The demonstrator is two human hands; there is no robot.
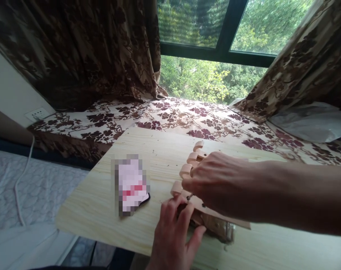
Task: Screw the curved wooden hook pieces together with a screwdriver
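On the desk (97, 202), we steady the tan curled-tab strip (197, 203) with our left hand (173, 232) gripping it, our right hand (215, 178) working above, fingers closed, contents indiscernible; the next move seemingly calls for firm bracing.

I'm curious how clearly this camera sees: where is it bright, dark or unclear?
Head view: daylight glows through the window, the left curtain mostly dark; head view: the table pales toward lower right; head view: coarse pixel blocks mask a flat item; head view: detail beneath the right hand is shaded and unclear.
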